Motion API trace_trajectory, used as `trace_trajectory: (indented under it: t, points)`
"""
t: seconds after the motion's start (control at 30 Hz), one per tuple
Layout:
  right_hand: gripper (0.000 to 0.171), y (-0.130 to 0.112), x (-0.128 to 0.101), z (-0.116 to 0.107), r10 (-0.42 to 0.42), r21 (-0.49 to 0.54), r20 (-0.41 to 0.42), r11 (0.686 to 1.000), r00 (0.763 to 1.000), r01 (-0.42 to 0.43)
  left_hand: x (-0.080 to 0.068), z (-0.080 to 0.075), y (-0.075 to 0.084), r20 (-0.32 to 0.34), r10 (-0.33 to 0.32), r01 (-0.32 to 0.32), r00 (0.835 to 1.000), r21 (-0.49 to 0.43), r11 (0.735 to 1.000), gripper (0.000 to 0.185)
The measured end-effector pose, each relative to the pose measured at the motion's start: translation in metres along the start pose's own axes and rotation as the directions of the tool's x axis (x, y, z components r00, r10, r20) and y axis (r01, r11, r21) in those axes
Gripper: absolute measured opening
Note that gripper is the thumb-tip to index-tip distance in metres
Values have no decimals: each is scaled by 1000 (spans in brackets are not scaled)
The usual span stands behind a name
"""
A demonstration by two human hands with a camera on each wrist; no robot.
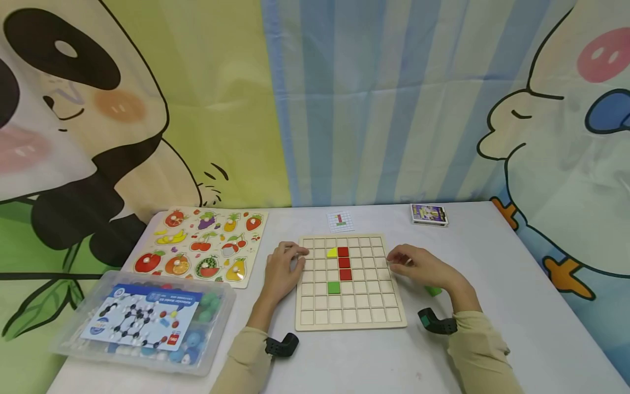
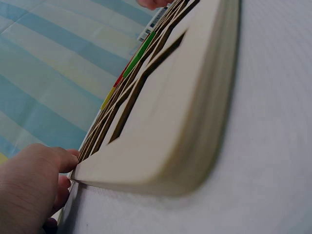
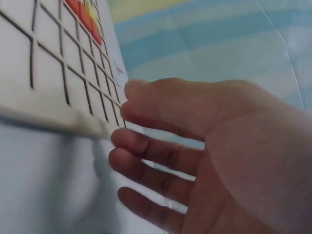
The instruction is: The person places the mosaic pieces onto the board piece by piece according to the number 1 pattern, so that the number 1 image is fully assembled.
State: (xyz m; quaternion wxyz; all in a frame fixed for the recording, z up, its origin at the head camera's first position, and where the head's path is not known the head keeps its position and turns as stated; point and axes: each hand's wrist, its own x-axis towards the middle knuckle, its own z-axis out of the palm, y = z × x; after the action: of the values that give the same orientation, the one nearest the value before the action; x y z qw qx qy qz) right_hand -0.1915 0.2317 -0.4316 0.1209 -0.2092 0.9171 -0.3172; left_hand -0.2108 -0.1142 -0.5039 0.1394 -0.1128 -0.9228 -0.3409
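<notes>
A pale wooden grid board [image 1: 315, 317] lies flat on the white table. In its cells sit three red squares [image 1: 344, 263] in a column, a yellow piece [image 1: 332, 253] left of the top one, and a green square [image 1: 333, 287] lower down. My left hand [image 1: 297, 258] rests with its fingers on the board's left edge, and the left wrist view shows the hand [image 2: 36, 187] touching the board [image 2: 175, 122] near a corner. My right hand [image 1: 397, 259] lies at the board's right edge, fingers loosely bent and holding nothing [image 3: 146, 151]. A green block [image 1: 433, 290] lies by that wrist.
A small pattern card [image 1: 340, 220] and a card box [image 1: 429, 214] lie behind the board. A fruit peg puzzle [image 1: 199, 246] sits at the left, with a clear plastic box [image 1: 143, 320] of coloured balls in front of it. A cartoon curtain hangs behind the table.
</notes>
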Motion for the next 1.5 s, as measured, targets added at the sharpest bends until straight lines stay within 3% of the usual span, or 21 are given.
trace_trajectory:
  t: [0.23,0.47,0.6,1.07,1.27,1.5]
  points:
    - [24,22,-16,-18,155,-40,4,987,988,-154,-1,-1,-2,5,-7,7,1000,4,1000,15]
    - [45,29,-26,-25,332,-9,59,943,941,-333,-1,-1,-2,-1,0,0,1000,0,1000,15]
    - [45,30,-22,-22,363,-17,52,932,930,-363,-1,-1,-3,-5,0,0,1000,3,1000,15]
    - [29,24,-16,-18,296,-40,39,955,954,-295,-2,0,-3,-12,7,-7,1000,-1,1000,16]
    - [19,23,-11,-14,163,-48,-30,985,986,-164,-1,-1,-1,-8,6,-6,1000,-4,1000,15]
    - [16,17,-4,-5,48,-39,-109,998,993,-52,0,0,0,-5,4,-4,1000,3,1000,15]
